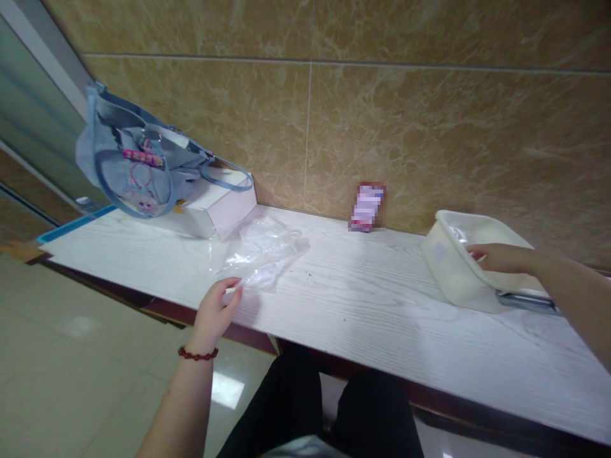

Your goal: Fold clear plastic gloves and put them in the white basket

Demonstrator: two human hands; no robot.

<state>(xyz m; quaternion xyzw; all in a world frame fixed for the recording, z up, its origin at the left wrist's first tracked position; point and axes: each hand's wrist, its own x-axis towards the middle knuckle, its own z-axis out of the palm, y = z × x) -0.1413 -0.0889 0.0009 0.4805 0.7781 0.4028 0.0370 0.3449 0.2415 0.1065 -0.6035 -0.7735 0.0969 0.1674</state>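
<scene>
My left hand, with a dark red beaded bracelet at the wrist, is at the near edge of the table. Its thumb and forefinger close on the near corner of a clear plastic bag, which lies crumpled and flat on the white wood-grain table. On the right, my right hand reaches over the rim into a cream plastic bin. Most of its fingers are hidden inside, so what they touch cannot be made out. Something clear and shiny shows inside the bin.
A light blue cloth bag rests on a white box at the left. A phone leans against the brown tiled wall. A dark grey object lies beside the bin. A blue tray edge shows far left.
</scene>
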